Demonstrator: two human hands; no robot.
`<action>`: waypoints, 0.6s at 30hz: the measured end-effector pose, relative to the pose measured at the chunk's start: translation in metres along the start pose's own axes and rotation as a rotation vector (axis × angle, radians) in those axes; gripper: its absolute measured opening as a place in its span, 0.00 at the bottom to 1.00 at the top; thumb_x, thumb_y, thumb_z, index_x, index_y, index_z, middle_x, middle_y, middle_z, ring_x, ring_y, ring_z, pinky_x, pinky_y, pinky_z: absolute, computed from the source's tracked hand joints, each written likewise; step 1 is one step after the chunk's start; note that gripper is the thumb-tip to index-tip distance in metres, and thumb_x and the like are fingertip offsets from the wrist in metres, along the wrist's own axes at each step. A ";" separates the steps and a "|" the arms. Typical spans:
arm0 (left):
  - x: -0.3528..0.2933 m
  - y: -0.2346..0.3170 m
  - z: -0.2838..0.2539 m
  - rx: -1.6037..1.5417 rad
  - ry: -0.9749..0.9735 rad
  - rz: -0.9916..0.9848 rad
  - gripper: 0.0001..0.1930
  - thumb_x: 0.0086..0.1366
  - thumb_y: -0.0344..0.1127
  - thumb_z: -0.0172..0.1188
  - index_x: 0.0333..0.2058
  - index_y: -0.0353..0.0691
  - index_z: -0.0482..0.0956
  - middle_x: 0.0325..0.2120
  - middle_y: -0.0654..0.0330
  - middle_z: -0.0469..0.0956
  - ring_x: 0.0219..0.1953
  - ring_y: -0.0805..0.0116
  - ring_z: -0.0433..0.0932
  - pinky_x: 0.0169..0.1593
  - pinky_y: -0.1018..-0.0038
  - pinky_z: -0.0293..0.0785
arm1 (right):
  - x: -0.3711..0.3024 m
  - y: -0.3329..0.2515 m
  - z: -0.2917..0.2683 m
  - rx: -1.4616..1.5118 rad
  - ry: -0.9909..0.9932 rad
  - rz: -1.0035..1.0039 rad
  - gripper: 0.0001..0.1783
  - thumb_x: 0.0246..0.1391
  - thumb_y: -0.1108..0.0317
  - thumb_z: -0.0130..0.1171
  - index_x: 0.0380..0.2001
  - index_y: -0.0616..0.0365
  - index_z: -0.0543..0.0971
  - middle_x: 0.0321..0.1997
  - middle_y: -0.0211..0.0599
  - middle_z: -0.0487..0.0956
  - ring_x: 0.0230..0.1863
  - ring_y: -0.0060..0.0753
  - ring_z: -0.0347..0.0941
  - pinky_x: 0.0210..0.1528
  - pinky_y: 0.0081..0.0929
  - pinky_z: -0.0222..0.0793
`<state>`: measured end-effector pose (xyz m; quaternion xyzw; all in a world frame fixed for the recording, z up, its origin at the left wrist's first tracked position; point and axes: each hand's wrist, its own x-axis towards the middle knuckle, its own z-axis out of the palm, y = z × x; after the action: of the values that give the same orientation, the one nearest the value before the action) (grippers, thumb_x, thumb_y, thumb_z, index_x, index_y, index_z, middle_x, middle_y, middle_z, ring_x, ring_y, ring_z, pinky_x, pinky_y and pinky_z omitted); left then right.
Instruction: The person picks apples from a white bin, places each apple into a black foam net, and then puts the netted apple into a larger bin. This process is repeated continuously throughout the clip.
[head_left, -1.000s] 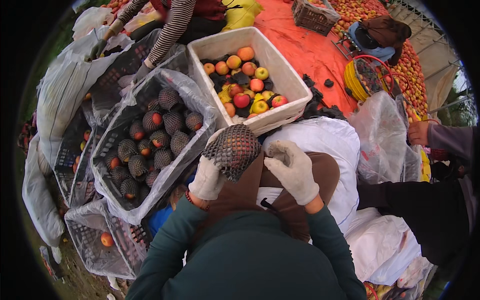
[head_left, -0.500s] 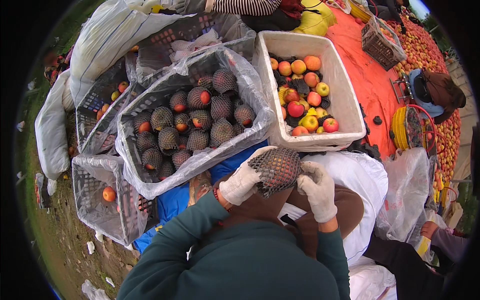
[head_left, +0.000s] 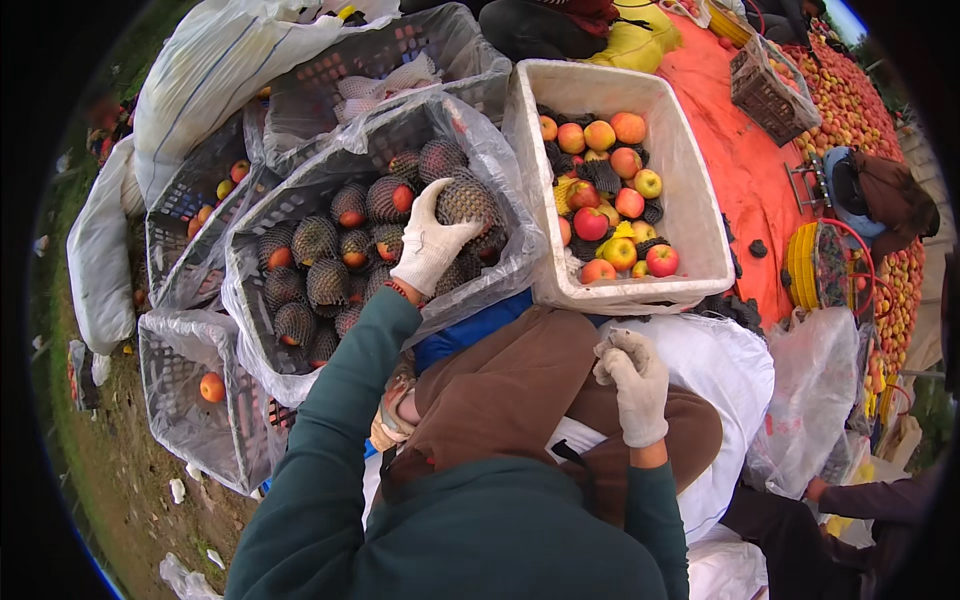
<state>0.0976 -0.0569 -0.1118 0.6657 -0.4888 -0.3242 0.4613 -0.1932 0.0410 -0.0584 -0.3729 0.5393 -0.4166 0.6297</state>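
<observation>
My left hand (head_left: pixel 432 248), in a whitish knit glove, reaches over the plastic-lined crate (head_left: pixel 262 215). Thumb and fingers curve round a large apple in a dark foam net (head_left: pixel 468 204) at the crate's right side. Beneath and beside it lie several more apples in dark nets, red skin showing through the openings. Above my right knee, my right hand (head_left: pixel 638 385), gloved too, has its fingers curled in a pinch; whether anything small is between the fingertips cannot be made out.
Right of the crate stands a white bin (head_left: pixel 690 200) of bare apples and loose dark nets. A smaller lined crate (head_left: pixel 195 430) at left holds an apple (head_left: pixel 212 387). White sacks (head_left: pixel 215 75) lie behind. On the right are a red tarp (head_left: pixel 690 75), an apple heap (head_left: pixel 850 95) and other people.
My left hand has carried the netted apple from in front of me, up and left into the lined crate. My right hand has let go of it and stays near its place, fingers curled.
</observation>
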 end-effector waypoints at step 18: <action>-0.119 -0.018 -0.074 0.785 -0.425 0.294 0.39 0.46 0.43 0.65 0.56 0.37 0.60 0.50 0.46 0.66 0.52 0.49 0.66 0.55 0.63 0.65 | -0.141 0.012 -0.160 -0.064 0.564 -0.074 0.08 0.54 0.70 0.50 0.34 0.65 0.72 0.23 0.33 0.73 0.18 0.17 0.64 0.21 0.14 0.61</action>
<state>0.1320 0.0798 -0.1041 0.6323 -0.7473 -0.1751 0.1052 -0.3601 0.1725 -0.0399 -0.2815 0.6920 -0.5093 0.4273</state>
